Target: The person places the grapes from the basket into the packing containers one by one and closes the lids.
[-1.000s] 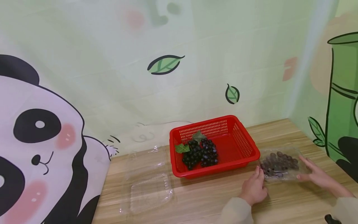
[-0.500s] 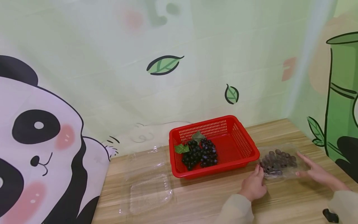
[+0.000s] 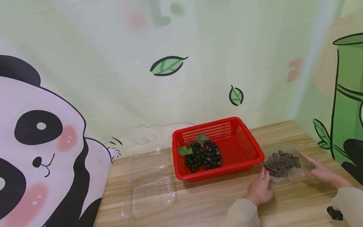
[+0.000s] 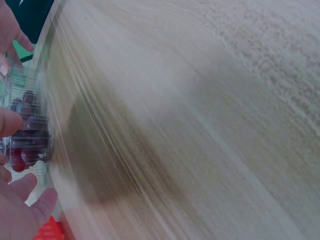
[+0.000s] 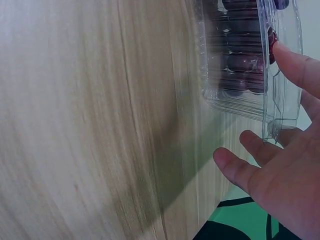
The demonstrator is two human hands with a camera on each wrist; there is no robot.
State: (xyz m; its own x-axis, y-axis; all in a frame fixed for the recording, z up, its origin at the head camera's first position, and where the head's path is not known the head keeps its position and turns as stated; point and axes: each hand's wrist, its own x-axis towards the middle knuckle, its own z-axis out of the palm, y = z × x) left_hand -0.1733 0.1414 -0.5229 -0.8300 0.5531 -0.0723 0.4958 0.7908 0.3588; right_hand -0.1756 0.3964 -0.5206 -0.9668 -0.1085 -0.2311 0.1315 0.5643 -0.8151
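A clear plastic clamshell box [image 3: 296, 171] with dark purple grapes [image 3: 283, 162] inside lies at the right of the table, in the head view. My left hand [image 3: 258, 188] grips its left end, low by the near corner. At the opposite end my right hand [image 3: 326, 172] holds the box, thumb on the near side and fingers toward the far side. In the right wrist view the thumb of the right hand [image 5: 295, 165] touches the box's rim, while two fingers extend free of it. The left wrist view shows the left hand [image 4: 20, 205] only partly, cut by the frame edge.
A red plastic basket [image 3: 218, 172] stands left of the box, holding dark grape bunches [image 3: 202, 156] with green leaves. Another clear plastic container [image 3: 153, 195] lies open on the wooden table [image 3: 198, 205] at the left. A printed panda backdrop [image 3: 198, 63] rises behind the table.
The box has shifted slightly away and left, and its grapes show more clearly. My right hand has moved slightly left with it; the left hand stays at the near left corner.
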